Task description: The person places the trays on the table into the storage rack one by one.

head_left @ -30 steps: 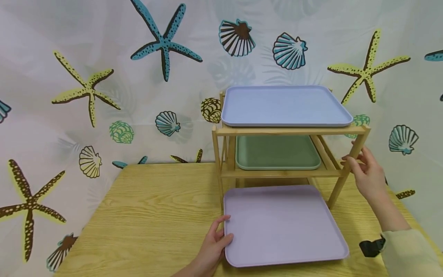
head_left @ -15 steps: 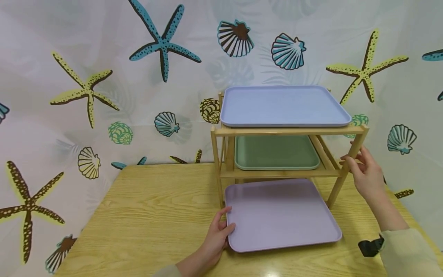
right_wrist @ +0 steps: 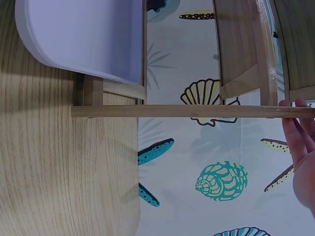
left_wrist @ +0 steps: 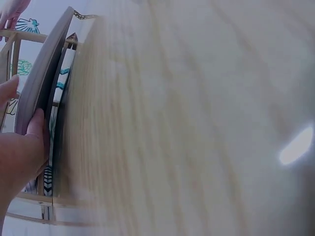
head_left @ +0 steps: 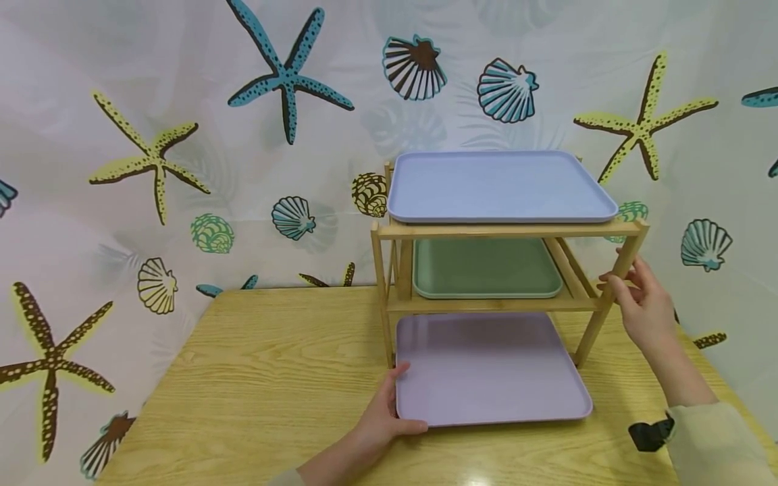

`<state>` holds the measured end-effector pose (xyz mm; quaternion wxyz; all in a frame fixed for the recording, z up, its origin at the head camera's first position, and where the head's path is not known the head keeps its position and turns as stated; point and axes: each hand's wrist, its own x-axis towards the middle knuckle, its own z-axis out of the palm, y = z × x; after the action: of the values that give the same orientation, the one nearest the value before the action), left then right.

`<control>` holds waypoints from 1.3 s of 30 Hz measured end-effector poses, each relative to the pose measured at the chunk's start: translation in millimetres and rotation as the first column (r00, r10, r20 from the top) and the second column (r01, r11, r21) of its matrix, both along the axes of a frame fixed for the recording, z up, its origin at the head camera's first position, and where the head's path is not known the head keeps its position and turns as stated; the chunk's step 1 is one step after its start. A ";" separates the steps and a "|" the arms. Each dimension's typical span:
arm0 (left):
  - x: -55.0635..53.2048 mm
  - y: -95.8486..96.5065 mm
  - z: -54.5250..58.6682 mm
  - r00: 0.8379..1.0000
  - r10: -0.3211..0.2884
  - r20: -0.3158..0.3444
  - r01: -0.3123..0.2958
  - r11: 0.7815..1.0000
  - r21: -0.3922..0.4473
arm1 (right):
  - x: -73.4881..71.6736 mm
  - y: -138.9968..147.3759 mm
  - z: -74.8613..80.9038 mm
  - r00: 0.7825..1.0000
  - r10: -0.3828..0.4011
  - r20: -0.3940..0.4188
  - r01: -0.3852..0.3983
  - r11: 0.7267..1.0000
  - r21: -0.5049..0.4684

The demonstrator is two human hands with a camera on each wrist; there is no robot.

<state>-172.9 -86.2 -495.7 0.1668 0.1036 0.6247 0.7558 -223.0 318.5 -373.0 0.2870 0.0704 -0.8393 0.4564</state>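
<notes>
A lilac rectangular tray [head_left: 492, 378] lies half under the lower level of a wooden rack [head_left: 510, 231], its front part sticking out over the table. My left hand [head_left: 379, 422] holds the tray's front left corner, thumb along the front rim and fingers at the left side. In the left wrist view the tray's edge [left_wrist: 44, 64] sits between thumb and fingers. At the rack's right side my right hand [head_left: 647, 307] grips the front post [right_wrist: 197, 111] near its upper part. The tray's back edge is hidden beneath the rack.
A light blue tray [head_left: 498, 185] rests on the rack's top level, and a green tray [head_left: 486, 270] on the middle one. The wooden table [head_left: 273, 364] reaches left and forward of the rack. Behind hangs a cloth [head_left: 231, 169] printed with starfish and shells.
The lilac tray has slid back further under the rack and straightened. My left hand has moved with it, its thumb shifting onto the front rim. My right hand stays on the post.
</notes>
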 end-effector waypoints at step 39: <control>-47.5 27.9 -5.3 0.969 0.237 -0.066 -0.245 0.953 -0.180 | -2.3 0.0 -1.7 1.000 -0.015 -0.019 0.015 1.000 -0.003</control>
<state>-220.3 -58.3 -501.1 0.0685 0.0269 0.7041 0.7062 -225.3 318.6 -374.7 0.2982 0.0681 -0.8365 0.4546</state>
